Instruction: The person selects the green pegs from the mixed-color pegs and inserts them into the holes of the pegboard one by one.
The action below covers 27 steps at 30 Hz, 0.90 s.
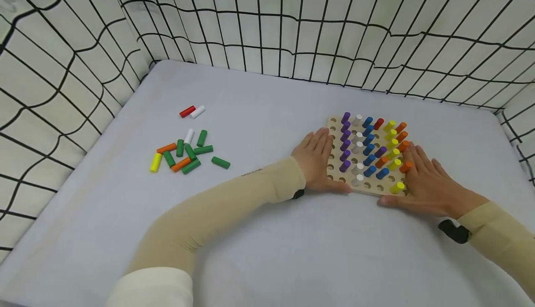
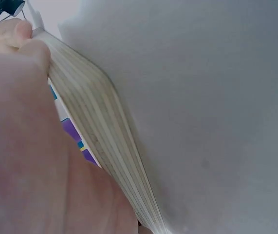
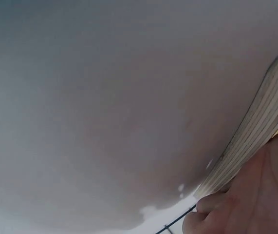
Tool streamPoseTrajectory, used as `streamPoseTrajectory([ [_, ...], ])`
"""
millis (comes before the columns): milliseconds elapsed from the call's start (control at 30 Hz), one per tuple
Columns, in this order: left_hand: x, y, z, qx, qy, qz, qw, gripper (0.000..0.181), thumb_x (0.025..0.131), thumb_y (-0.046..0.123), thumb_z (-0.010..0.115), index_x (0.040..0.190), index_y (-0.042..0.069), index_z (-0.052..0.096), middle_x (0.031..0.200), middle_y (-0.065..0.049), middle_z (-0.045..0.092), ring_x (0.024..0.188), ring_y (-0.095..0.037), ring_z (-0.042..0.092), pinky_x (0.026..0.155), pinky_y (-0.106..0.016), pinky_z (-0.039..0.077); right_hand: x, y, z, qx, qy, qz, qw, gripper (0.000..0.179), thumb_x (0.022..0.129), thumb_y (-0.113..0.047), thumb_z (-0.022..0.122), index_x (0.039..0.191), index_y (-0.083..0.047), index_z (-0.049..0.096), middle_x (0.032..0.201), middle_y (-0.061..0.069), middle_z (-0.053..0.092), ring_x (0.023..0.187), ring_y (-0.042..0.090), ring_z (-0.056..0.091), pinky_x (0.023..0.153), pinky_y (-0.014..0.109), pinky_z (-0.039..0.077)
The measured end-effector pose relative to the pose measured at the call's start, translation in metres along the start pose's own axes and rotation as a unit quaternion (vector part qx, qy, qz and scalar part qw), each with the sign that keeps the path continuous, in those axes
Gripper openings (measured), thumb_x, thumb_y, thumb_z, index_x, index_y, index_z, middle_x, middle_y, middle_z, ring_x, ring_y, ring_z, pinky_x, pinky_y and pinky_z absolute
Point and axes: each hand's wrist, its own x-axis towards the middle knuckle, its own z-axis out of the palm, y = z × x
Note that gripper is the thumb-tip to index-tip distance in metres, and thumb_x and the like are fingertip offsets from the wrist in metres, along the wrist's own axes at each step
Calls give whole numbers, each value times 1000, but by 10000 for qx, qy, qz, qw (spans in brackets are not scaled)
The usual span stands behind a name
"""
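A wooden pegboard (image 1: 374, 187) lies on the white surface in the head view, with rows of purple, white, blue, yellow and orange pegs standing in its holes. Against its left side rests my left hand (image 1: 314, 164), fingers extended and thumb reaching along the near edge. My right hand (image 1: 434, 190) touches the opposite side, its fingers stretched away from me and its thumb at the near right corner. The left wrist view shows the board's layered edge (image 2: 92, 92) beside the palm. In the right wrist view, the palm (image 3: 260, 190) is also next to that edge.
Loose green pegs (image 1: 220, 162), orange pegs (image 1: 167, 148), a yellow peg (image 1: 155, 162) and a white peg (image 1: 189, 136) lie left. Farther back are a red peg (image 1: 187, 111) and another white peg (image 1: 198, 112). A black wire grid (image 1: 259, 47) borders the surface.
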Motion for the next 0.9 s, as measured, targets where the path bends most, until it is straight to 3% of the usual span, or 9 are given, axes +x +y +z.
streamPoseTrajectory([
  [400,-21,-23,6,-50,112,125,9998,125,86,91,41,165,2,4,176,-16,0,165,-29,-2,137,-41,7,1,-33,4,49,120,58,9999,141,84,-81,61,159,8,-19,168,35,-15,156,59,-4,119,82,15],
  [900,-51,-43,27,-259,230,153,9993,126,85,91,44,165,1,7,175,-17,0,165,-30,-2,137,-42,7,-6,-78,13,-52,348,1,9994,143,80,-85,61,160,11,-10,169,37,-3,156,59,9,120,80,19],
])
